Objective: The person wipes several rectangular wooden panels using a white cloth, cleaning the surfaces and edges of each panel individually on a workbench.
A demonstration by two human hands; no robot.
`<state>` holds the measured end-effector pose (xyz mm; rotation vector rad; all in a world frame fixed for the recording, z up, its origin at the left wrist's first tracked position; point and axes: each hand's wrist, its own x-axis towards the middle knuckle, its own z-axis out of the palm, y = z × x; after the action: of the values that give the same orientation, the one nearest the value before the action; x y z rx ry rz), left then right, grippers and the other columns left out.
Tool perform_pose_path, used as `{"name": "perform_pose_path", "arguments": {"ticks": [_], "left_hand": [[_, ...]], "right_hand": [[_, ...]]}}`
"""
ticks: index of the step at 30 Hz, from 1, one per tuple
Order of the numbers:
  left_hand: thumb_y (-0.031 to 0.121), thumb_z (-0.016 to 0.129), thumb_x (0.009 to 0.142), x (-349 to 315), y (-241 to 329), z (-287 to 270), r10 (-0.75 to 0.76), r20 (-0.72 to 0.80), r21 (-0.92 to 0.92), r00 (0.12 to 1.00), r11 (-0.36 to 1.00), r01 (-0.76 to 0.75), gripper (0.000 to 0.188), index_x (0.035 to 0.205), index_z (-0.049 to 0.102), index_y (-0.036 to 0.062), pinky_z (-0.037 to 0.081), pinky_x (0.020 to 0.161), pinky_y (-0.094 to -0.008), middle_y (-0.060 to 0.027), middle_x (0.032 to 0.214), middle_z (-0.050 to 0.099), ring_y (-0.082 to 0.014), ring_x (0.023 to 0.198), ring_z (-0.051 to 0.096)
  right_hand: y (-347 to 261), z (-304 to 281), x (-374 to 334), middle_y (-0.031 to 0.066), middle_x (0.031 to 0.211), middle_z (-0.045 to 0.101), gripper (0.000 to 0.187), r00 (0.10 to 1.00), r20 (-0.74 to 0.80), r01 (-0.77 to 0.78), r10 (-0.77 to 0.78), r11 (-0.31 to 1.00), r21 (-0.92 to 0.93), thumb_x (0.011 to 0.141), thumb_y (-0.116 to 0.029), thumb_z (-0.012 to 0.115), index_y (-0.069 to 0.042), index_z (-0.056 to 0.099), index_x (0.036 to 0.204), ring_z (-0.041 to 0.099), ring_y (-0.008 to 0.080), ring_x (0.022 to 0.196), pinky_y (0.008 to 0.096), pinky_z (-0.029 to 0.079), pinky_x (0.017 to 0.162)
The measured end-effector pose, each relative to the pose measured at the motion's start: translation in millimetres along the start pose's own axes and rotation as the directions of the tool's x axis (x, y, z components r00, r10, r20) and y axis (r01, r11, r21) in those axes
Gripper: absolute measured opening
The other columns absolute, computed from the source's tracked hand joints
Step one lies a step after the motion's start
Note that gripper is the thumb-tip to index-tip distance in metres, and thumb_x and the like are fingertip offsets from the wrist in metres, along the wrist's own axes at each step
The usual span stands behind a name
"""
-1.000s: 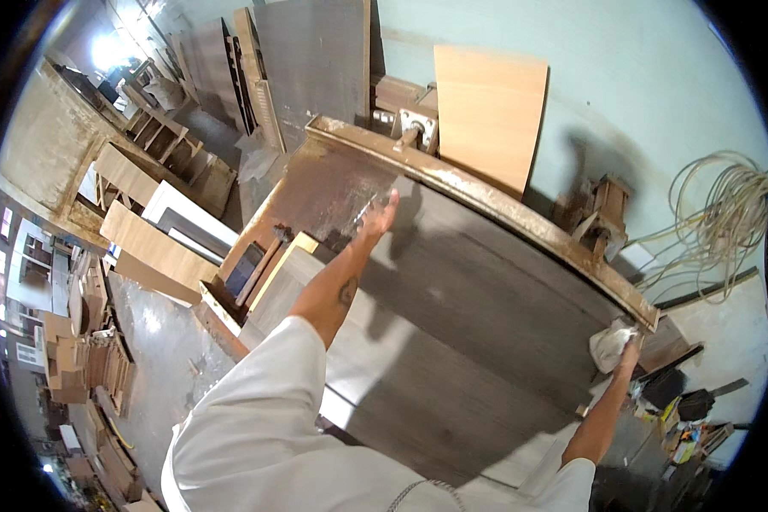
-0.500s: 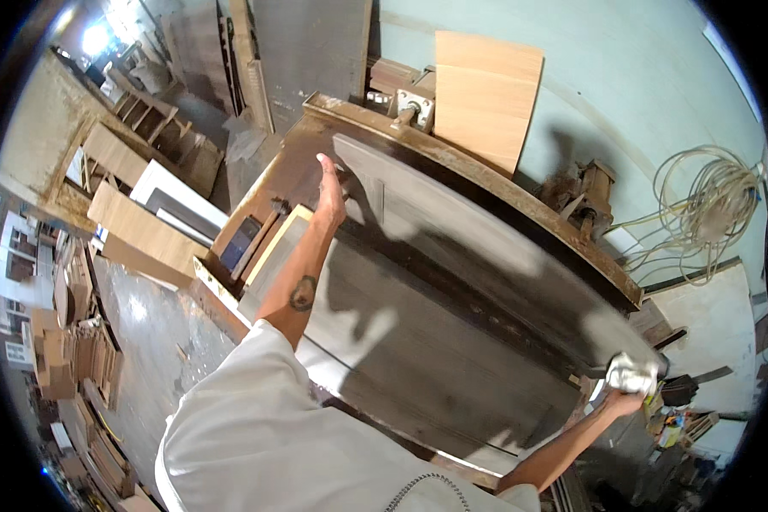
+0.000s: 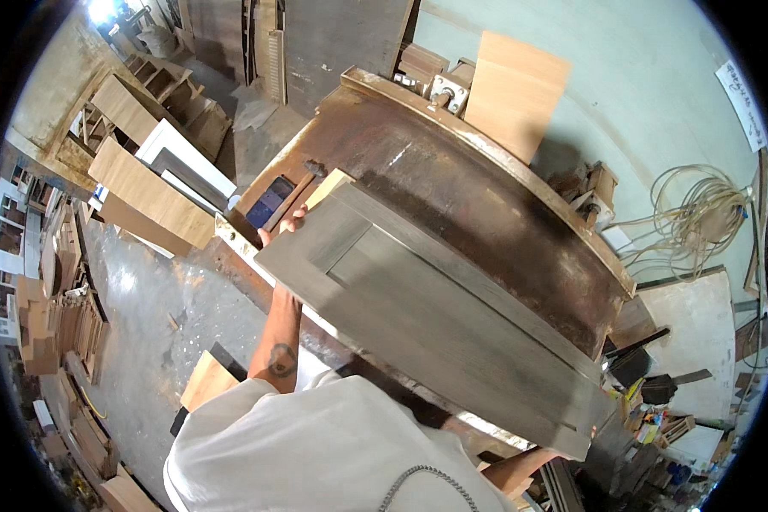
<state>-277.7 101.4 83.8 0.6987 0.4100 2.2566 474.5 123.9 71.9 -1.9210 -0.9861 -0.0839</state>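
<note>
A long grey-brown framed cabinet door [image 3: 444, 316] slants across the near side of the brown worktable [image 3: 401, 162], its recessed middle panel facing up. My left hand [image 3: 293, 220] grips its far left corner, fingertips curled over the edge. At the opposite end my right forearm [image 3: 520, 468] reaches under the near right corner. The door covers most of my right hand, and the white cloth is out of sight. Just beyond my left hand lie a dark blue flat case [image 3: 270, 201], a wooden-handled tool [image 3: 297, 194] and a strip of pale wood [image 3: 328, 186].
A raised rail [image 3: 495, 145] borders the table's far side. Behind it a pale wood board [image 3: 516, 94] leans on the wall, near a coiled cable [image 3: 700, 213]. Boards [image 3: 149, 192] stand at the left. Clutter [image 3: 657, 418] fills the floor at the right.
The door has come off the table's far side toward me and is now tilted. My left hand went from flat and outstretched to gripping its corner. My right hand, earlier holding white cloth, moved nearer.
</note>
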Motion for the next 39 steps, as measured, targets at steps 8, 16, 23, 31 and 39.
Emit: {"name": "perform_pose_path", "arguments": {"ticks": [8,16,23,31,39], "left_hand": [[0.058,0.023,0.088,-33,82,21,-0.156,-0.572,0.254,0.806,0.9,0.354,0.079,0.14,0.031,-0.0013,0.017,0.113,-0.0446,-0.0166,0.144,0.035,-0.0321,0.135,0.028],[0.068,0.016,0.09,-93,77,-30,0.105,-0.506,0.847,0.856,0.247,0.47,0.089,0.123,0.05,-0.0068,0.034,0.103,-0.0456,-0.0206,0.126,0.052,-0.0304,0.119,0.047],[0.053,0.032,0.095,-100,30,-52,0.303,-0.491,0.871,0.817,0.201,0.449,0.066,0.122,0.054,-0.0033,0.041,0.096,-0.0397,-0.0206,0.118,0.056,-0.0292,0.108,0.053],[0.04,0.035,0.1,-79,33,-108,0.398,-0.364,0.922,0.842,0.282,0.265,0.052,0.095,0.057,-0.0065,0.043,0.072,-0.0335,-0.0191,0.085,0.062,-0.024,0.074,0.053],[0.052,0.037,0.094,-57,21,-34,0.116,-0.073,0.711,0.99,-0.691,0.134,0.063,0.118,0.05,-0.0047,0.041,0.084,-0.0514,-0.0255,0.117,0.052,-0.0398,0.106,0.051]], "right_hand": [[28,-38,8,0.0106,0.1,0.065,0.032,0.953,-0.088,-0.29,0.291,0.779,-0.556,0.087,-0.025,0.054,0.0,0.061,0.103,0.062,0.0211,0.086,0.0361,0.05,0.076],[25,-122,-38,0.0116,0.095,0.065,0.043,0.752,0.233,-0.517,0.616,0.332,0.789,0.092,-0.031,0.032,0.0,0.061,0.102,0.062,0.0268,0.09,0.0418,0.05,0.082],[-17,-58,-46,0.0046,0.085,0.059,0.031,0.682,0.161,-0.701,0.714,0.574,0.423,0.087,-0.029,0.054,0.0,0.059,0.094,0.053,0.0171,0.076,0.0345,0.043,0.069],[-5,-50,-46,0.0225,0.093,0.061,0.062,0.828,-0.263,-0.456,0.495,0.868,0.196,0.091,-0.05,0.045,0.01,0.054,0.1,0.058,0.032,0.089,0.0405,0.044,0.078],[-61,-44,-15,0.0341,0.102,0.054,0.068,0.789,-0.489,-0.38,0.372,0.921,0.088,0.085,-0.054,0.056,0.006,0.038,0.11,0.056,0.0469,0.093,0.0484,0.044,0.081]]}}
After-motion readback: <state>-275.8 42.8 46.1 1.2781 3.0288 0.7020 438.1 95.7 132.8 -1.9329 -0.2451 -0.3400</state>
